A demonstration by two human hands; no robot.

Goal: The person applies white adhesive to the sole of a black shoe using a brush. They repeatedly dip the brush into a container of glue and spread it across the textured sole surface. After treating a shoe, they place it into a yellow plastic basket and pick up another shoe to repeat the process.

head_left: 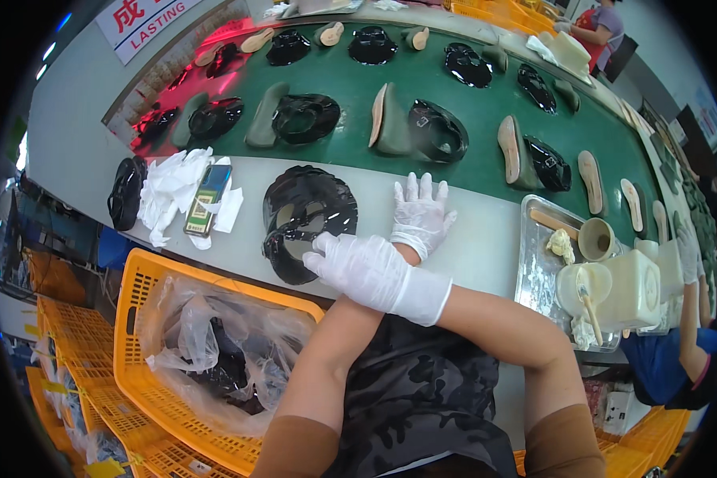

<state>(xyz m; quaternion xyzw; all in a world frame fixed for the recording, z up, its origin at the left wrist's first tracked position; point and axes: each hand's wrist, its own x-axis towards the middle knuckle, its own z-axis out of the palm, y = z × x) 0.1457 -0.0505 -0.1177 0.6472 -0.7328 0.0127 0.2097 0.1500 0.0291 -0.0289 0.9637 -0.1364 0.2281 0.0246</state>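
Note:
My forearms cross over the near edge of the white bench. My left hand point(421, 217), in a white glove, lies flat on it, fingers spread and empty. Over the left forearm reaches my right hand point(358, 267), also gloved, its fingers bent together at the right edge of a glossy black shoe upper point(304, 191). The fingers appear to pinch the upper near its strap; the exact grip is partly hidden. The upper lies on the bench to the left of my left hand, its openings showing the pale surface beneath.
Shoe lasts point(392, 127) and black uppers point(438, 131) stand in rows on the green belt point(350, 147). A metal tray point(538, 275) holds pots and a brush. Left lie a phone point(209, 199), tissues point(167, 191) and another upper point(126, 191); below, an orange crate point(127, 350). A co-worker point(669, 362) is right.

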